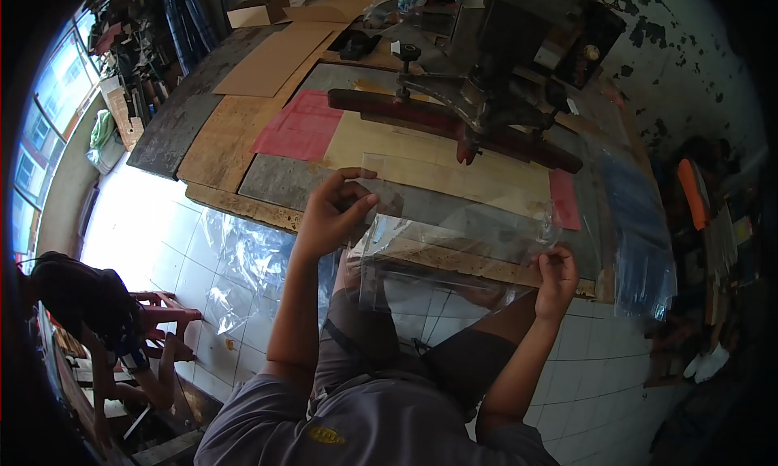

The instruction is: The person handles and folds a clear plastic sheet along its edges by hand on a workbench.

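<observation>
Holds clear plastic sheet (454, 241) across frame centre, clamped in right grip (557, 278) and touched by left grip (334, 208), too unclear to tell whether closed.

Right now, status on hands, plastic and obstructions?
Left hand and right hand holding clear plastic between them. Table edge visible through it. Long dark bar beyond, apart from hands.

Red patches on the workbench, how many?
2: one large red patch at the left end of the yellow strip, one smaller red patch at its right end. More could be hidden under the metal bar.
</observation>
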Demonstrator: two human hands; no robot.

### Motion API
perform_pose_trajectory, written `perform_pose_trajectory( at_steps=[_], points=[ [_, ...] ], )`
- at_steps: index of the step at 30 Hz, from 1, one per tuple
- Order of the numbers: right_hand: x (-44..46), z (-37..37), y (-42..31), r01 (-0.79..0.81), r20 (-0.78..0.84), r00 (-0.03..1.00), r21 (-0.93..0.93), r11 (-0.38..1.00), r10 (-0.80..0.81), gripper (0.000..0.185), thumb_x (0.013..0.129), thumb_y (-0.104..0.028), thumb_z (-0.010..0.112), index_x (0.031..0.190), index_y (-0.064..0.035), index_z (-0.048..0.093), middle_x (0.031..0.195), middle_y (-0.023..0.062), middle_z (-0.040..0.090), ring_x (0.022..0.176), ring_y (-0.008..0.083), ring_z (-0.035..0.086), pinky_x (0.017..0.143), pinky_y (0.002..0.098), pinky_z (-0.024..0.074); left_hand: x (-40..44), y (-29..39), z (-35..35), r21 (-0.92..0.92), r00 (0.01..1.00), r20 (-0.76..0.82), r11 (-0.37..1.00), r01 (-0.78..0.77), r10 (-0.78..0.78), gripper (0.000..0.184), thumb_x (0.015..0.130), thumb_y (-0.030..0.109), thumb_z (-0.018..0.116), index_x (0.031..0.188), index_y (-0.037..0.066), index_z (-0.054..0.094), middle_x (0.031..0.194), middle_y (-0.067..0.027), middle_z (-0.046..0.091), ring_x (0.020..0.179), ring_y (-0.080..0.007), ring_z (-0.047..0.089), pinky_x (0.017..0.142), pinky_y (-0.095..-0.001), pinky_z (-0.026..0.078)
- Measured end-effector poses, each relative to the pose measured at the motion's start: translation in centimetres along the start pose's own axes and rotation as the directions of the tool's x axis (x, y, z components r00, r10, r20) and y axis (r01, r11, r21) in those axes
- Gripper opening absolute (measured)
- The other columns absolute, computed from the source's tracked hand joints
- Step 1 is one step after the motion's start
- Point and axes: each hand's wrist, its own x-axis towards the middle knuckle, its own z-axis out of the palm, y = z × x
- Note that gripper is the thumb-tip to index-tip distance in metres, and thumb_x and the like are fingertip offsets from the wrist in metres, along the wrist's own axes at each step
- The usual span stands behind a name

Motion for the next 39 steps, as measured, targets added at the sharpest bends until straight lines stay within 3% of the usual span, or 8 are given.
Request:
perform_pose_trajectory(
  at_steps=[4, 16, 19, 25, 39],
  points=[
    [0.01, 0.01, 0.08, 0.007, -0.009, 1.000, -0.007, 1.000, -0.007, 0.012, 0.099, -0.006, 0.066, 0.110, -0.0031, 0.061, 0.095, 0.0046, 0.066, 0.087, 0.0124, 0.063, 0.080, 0.0281, 0.0505, -0.04, 0.41, 0.00, -0.005, 1.000, 0.013, 1.000, 0.020, -0.020, 0.038, 0.096, 0.005, 0.072, 0.131, -0.002, 0.057, 0.089, -0.0033, 0.072, 0.079, -0.0051, 0.066, 0.069, -0.0191, 0.050],
    [0.04, -0.06, 0.11, 0.006, 0.001, 1.000, 0.004, 1.000, -0.006, 0.014, 0.099, -0.008, 0.067, 0.110, -0.0030, 0.061, 0.095, 0.0041, 0.067, 0.087, 0.0121, 0.063, 0.080, 0.0274, 0.0503, 0.00, 0.10, 0.09, -0.009, 1.000, 0.008, 1.000, -0.006, 0.006, 0.037, 0.098, 0.008, 0.071, 0.132, 0.000, 0.058, 0.087, -0.0027, 0.074, 0.070, -0.0013, 0.059, 0.063, -0.0183, 0.046],
    [0.02, -0.38, 0.25, -0.008, 0.016, 1.000, 0.003, 1.000, 0.008, 0.009, 0.099, -0.004, 0.066, 0.107, -0.0027, 0.061, 0.101, 0.0019, 0.061, 0.090, 0.0106, 0.065, 0.081, 0.0268, 0.0545, -0.01, 0.25, 0.11, -0.003, 1.000, 0.007, 1.000, 0.002, -0.002, 0.037, 0.098, 0.008, 0.071, 0.131, 0.000, 0.058, 0.087, -0.0024, 0.073, 0.071, -0.0014, 0.059, 0.064, -0.0183, 0.046],
    [-0.05, -0.01, -0.06, -0.013, -0.013, 1.000, -0.003, 1.000, 0.013, 0.013, 0.099, -0.008, 0.067, 0.109, -0.0026, 0.062, 0.096, 0.0037, 0.067, 0.088, 0.0117, 0.064, 0.081, 0.0275, 0.0518, -0.01, 0.13, 0.12, -0.017, 1.000, 0.008, 1.000, -0.006, 0.006, 0.036, 0.098, 0.008, 0.071, 0.131, 0.000, 0.058, 0.088, -0.0027, 0.074, 0.073, -0.0015, 0.060, 0.066, -0.0185, 0.046],
    [0.07, -0.14, -0.03, -0.021, 0.005, 1.000, 0.004, 1.000, 0.021, 0.012, 0.099, -0.008, 0.066, 0.109, -0.0029, 0.061, 0.097, 0.0034, 0.066, 0.089, 0.0119, 0.064, 0.081, 0.0287, 0.0526, 0.06, 0.10, -0.15, 0.024, 1.000, 0.017, 1.000, 0.012, -0.012, 0.037, 0.098, 0.007, 0.071, 0.131, 0.000, 0.058, 0.090, -0.0037, 0.074, 0.082, -0.0050, 0.066, 0.072, -0.0205, 0.050]
  ],
)
